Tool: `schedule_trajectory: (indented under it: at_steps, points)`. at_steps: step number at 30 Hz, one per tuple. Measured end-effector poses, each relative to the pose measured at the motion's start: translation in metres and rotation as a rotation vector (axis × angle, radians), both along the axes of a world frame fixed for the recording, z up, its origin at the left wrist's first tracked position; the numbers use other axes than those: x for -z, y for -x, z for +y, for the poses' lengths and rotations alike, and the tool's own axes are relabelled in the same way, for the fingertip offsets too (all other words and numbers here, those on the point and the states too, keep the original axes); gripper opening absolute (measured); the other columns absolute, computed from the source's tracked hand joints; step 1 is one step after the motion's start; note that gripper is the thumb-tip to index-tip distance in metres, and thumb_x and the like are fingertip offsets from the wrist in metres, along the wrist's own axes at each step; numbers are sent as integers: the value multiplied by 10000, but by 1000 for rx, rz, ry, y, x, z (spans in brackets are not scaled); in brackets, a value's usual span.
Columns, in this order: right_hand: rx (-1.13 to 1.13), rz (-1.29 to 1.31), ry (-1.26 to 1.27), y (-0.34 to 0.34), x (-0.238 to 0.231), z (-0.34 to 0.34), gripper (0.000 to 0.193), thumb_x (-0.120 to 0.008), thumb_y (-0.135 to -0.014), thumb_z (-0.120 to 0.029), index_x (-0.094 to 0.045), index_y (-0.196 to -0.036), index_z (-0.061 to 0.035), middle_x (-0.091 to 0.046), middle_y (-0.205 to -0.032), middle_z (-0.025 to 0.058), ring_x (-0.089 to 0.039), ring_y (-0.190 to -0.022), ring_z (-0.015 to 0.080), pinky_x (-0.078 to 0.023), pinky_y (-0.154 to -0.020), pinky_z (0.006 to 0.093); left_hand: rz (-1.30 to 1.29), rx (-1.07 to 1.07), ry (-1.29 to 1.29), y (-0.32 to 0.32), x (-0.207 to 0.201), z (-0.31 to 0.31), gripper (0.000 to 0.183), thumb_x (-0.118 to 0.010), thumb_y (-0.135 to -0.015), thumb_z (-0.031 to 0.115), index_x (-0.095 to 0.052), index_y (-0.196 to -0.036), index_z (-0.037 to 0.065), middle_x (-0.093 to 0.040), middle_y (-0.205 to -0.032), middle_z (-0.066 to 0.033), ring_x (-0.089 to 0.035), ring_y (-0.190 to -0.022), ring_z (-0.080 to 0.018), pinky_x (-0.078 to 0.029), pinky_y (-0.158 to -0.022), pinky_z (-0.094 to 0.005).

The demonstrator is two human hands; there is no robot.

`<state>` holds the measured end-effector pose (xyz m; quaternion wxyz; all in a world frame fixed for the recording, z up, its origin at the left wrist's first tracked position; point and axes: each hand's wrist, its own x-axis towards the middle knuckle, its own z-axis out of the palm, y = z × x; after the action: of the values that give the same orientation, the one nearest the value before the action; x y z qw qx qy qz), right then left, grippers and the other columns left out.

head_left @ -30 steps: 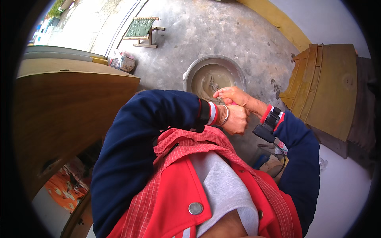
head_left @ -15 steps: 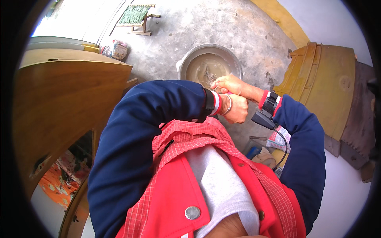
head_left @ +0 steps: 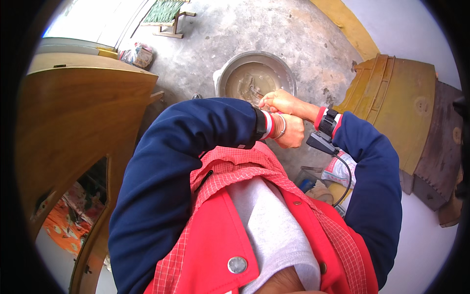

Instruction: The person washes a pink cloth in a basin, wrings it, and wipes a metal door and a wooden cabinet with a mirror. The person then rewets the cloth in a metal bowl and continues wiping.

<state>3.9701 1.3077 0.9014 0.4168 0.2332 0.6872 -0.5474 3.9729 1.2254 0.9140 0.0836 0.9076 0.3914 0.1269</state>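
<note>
My left hand (head_left: 293,131) is curled into a fist at the near rim of a grey round basin (head_left: 286,68). A metal bangle is on its wrist. Whatever lies inside that fist is hidden. Just beyond it, my right hand (head_left: 280,101) reaches in from the right over the basin's near side, fingers bent and drawn together, close to my left wrist. What its fingers grip, if anything, is too small to make out. Murky brown water (head_left: 237,83) fills the basin, and a thin dark shape (head_left: 253,89) shows in it near my right fingertips.
A low stool with a green woven seat (head_left: 164,13) stands at the far left, near a plastic bag (head_left: 139,55). Wooden cabinet (head_left: 93,103) on the left; yellowish wooden chest (head_left: 404,108) on the right. A white-and-pink sack (head_left: 339,169) lies below my right wrist.
The view has shifted slightly, so the stool and basin sit a little farther left. Both hands stay together at the basin's near rim, with little visible change.
</note>
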Motion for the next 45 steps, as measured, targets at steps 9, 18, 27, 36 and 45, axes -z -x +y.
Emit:
schedule_trajectory:
  at_steps: [9,18,27,36,45]
  points:
    - [4,-56,-35,2,11,0,178,-496,-856,-121,-640,-911,-33,-501,-597,-33,-416,-508,50,-359,-471,224,-8,-13,28,0,5,3,122,-599,-636,192,-686,-656,109,-660,-677,-84,-650,-644,-268,-509,-548,-398]
    - [259,14,225,7,8,1,321,-511,-905,-319,-557,-1081,-55,-552,-737,8,-516,-634,86,-437,-568,243,-222,-64,-156,29,8,-27,97,-608,-589,226,-638,-640,150,-587,-654,-19,-595,-702,-227,-470,-618,-357]
    - [328,240,273,88,-43,-39,442,-592,-867,-306,-446,-1233,-107,-591,-902,15,-557,-746,71,-488,-567,211,-2017,-1389,-46,207,24,-108,225,-493,-761,-9,-611,-953,5,-624,-856,-77,-578,-799,-143,-462,-738,-246]
    - [674,872,488,251,-57,-98,164,-587,-850,-115,-560,-1002,-60,-601,-876,-1,-566,-768,89,-456,-723,238,-2193,-1399,477,308,34,-245,388,-450,-907,402,-501,-1132,90,-603,-947,-28,-598,-735,-137,-439,-606,-255]
    - [529,864,95,343,-37,-74,144,-561,-808,-74,-524,-923,4,-583,-761,52,-563,-631,101,-457,-576,232,-1853,-1527,497,346,17,-262,313,-510,-866,309,-530,-1077,78,-611,-909,-75,-603,-632,-143,-408,-506,-246]
